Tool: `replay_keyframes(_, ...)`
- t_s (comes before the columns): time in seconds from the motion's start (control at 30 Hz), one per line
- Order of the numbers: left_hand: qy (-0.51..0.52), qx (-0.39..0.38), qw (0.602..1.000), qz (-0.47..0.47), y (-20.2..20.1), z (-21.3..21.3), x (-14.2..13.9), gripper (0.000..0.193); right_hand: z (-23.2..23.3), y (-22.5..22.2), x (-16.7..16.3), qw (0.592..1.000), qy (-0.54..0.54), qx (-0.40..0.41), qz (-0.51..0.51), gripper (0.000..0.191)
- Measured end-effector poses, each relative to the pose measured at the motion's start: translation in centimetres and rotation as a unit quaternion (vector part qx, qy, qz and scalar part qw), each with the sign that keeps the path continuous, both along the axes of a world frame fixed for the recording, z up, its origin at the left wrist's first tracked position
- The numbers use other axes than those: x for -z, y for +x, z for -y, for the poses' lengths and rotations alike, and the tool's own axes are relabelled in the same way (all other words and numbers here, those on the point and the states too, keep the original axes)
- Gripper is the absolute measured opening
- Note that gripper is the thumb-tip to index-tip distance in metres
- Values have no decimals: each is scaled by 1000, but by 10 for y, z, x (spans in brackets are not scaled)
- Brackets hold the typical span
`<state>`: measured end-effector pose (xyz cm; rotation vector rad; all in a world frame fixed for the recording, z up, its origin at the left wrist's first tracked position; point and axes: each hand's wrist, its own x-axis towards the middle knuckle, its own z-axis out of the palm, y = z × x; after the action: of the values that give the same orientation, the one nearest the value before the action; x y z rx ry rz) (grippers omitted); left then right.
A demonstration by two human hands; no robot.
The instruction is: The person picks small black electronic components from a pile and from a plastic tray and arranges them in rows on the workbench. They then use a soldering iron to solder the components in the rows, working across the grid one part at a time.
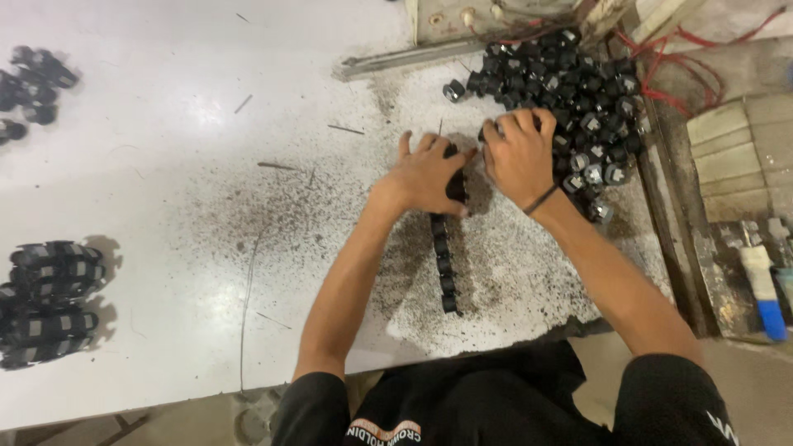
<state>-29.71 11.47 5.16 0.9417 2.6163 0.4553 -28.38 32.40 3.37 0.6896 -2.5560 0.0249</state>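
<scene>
While left hand [425, 175] clamps the row of black parts [444, 264], right hand [520, 153] pinches one from the pile [578, 91] at 1 o'clock; small, light, stiff-looking, best gripped by the sides.

I see a white bench [165, 165], its surface dusted with dark grit toward the right. Lying directly on it: a heap of small black cylindrical parts [570, 99] at upper right, a straight row of the same parts [444, 264] near centre, and bundled stacks of parts [49, 301] at the left edge.
</scene>
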Motion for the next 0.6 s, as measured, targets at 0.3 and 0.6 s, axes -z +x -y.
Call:
replay_keyframes(0.3,-28,-1,1000,-2,-2,-4,7,97,-10,96,-1,979,-96,-52,173,28)
replay_keyframes(0.6,-34,-7,999,18,-1,-5,7,101,25,117,16,980,-181,-70,43,13)
